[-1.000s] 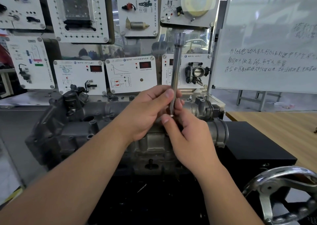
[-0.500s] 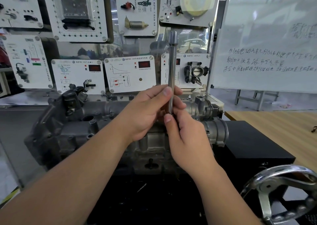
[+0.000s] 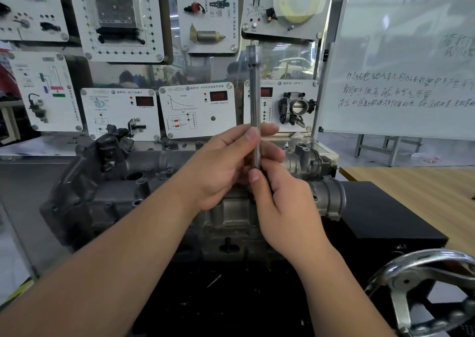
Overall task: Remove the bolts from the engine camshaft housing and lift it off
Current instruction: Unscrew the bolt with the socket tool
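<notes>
Little has shifted since the earlier frames: the upright extension bar [image 3: 255,100] has drifted slightly left and the view has dipped a touch, while both hands keep their grip. The left hand [image 3: 221,167] curls round the bar's lower part, thumb and fingertips pinching the shaft. The right hand [image 3: 280,208] pinches its bottom end from below, fingers curled; what sits at that end, a socket or a bolt, is hidden behind the fingers.

The housing [image 3: 144,182] lies just beyond the hands, running left to right across the top of the engine on the black bench [image 3: 380,215], with a pipe flange [image 3: 331,200] at its right end. Whether any bolts remain in it cannot be told from here.

The bar is polished steel: stiff, fairly light, and likely slick, so a firm pinch low on the shaft suits it. The housing looks like cast metal, rigid and probably heavy for its size, with an awkward, uneven outline. It will likely lift best with both hands, one near each end, under solid cast edges and not by the sensor fittings or the flange. It may stick to its seat, so a level, straight pull seems wise to avoid jamming. A handwheel [image 3: 426,285] sits near right.
</notes>
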`<state>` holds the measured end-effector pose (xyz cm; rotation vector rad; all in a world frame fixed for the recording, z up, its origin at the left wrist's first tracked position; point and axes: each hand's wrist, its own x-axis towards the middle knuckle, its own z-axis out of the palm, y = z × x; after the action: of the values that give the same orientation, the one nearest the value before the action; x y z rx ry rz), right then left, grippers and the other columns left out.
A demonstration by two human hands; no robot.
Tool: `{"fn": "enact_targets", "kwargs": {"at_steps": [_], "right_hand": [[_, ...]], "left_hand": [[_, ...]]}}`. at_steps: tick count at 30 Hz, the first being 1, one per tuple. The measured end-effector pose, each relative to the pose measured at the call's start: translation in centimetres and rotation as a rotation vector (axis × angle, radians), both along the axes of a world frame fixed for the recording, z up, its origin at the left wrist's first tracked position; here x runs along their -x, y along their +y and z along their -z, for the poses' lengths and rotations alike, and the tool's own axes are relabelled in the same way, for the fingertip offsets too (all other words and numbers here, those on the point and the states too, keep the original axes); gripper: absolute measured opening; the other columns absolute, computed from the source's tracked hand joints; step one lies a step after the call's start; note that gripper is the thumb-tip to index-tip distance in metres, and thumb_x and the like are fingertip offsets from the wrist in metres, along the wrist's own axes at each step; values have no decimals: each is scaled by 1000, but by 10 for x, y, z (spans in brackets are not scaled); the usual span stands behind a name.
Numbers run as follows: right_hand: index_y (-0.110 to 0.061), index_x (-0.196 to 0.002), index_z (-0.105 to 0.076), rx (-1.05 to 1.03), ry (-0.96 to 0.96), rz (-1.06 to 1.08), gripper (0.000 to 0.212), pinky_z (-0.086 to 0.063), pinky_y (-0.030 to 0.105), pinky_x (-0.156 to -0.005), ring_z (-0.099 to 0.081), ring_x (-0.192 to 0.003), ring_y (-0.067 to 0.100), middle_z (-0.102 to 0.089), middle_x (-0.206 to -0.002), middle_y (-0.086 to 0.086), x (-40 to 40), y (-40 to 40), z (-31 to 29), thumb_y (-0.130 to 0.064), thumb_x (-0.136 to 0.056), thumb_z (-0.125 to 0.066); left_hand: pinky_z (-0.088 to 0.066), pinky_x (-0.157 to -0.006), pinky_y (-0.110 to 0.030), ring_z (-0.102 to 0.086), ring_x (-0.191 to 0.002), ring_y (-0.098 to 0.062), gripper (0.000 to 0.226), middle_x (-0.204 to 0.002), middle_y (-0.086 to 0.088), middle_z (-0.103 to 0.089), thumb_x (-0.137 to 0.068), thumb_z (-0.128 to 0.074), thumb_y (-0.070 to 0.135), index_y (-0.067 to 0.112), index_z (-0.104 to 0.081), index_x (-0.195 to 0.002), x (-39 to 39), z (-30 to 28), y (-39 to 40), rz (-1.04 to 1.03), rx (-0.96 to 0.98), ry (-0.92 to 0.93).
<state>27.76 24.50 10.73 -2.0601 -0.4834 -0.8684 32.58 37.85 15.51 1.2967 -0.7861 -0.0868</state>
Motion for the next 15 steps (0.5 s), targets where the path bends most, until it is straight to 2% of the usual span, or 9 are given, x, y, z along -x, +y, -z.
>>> {"fn": "enact_targets", "kwargs": {"at_steps": [2, 4, 6, 8, 10, 12, 14, 15], "right_hand": [[-21, -112, -60, -10, 7, -10, 27, -37, 30, -53, -49, -53, 8, -51, -58, -10, -1, -1, 1, -36, -103, -40], [-21, -120, -59, -33, 11, -14, 28, -38, 29, -56, -49, -55, 5, -54, -62, -13, -2, 0, 2, -36, -104, -42], [-22, -133, -53, -53, 16, -14, 36, -45, 30, -63, -58, -70, 1, -66, -82, -17, -2, 1, 3, -40, -102, -49], [-21, -131, -53, -73, 0, 12, 41, -53, 34, -72, -64, -86, 2, -69, -98, -16, -1, 2, 4, -43, -97, -57], [-17, -119, -60, -94, -54, 33, 32, -54, 35, -73, -65, -85, 9, -70, -95, -11, -2, 2, 4, -39, -97, -62], [-14, -112, -64, -89, -79, 23, 27, -49, 25, -64, -63, -76, 9, -68, -83, -11, -3, 1, 3, -36, -97, -58], [-14, -113, -64, -53, -55, 8, 27, -40, 13, -56, -58, -68, 5, -59, -69, -16, -4, -1, 2, -34, -100, -52], [-15, -114, -64, -39, -40, -1, 25, -38, 13, -54, -57, -64, 5, -56, -64, -16, -4, -2, 2, -32, -102, -51]], "left_hand": [[-46, -76, -35, -68, -89, -16, 31, -91, -2, -75, -97, -47, 32, 28, -77, -104, 0, -1, 0, 4, -1, 21], [-45, -85, -41, -65, -93, -19, 31, -86, 1, -74, -96, -49, 30, 30, -79, -97, -1, -1, -1, 0, -2, 22], [-48, -93, -43, -67, -93, -17, 27, -83, 2, -73, -93, -53, 27, 30, -80, -90, -2, 0, -1, -11, 5, 5], [-57, -88, -32, -70, -87, -13, 24, -83, 0, -74, -91, -58, 23, 28, -80, -85, -2, 1, -2, -14, 16, -16], [-58, -83, -30, -71, -81, -11, 23, -81, 1, -74, -89, -61, 18, 28, -78, -79, -2, 2, -2, -19, 28, -29], [-52, -90, -37, -69, -84, -12, 24, -79, 4, -74, -89, -60, 17, 31, -78, -79, -2, 2, -1, -26, 17, -41], [-41, -97, -48, -65, -93, -15, 26, -83, 6, -74, -92, -56, 22, 34, -79, -89, 0, 1, -1, -16, -14, -40], [-38, -97, -50, -64, -95, -17, 28, -86, 6, -74, -95, -53, 25, 35, -80, -95, 1, 0, 0, -4, -28, -33]]}}
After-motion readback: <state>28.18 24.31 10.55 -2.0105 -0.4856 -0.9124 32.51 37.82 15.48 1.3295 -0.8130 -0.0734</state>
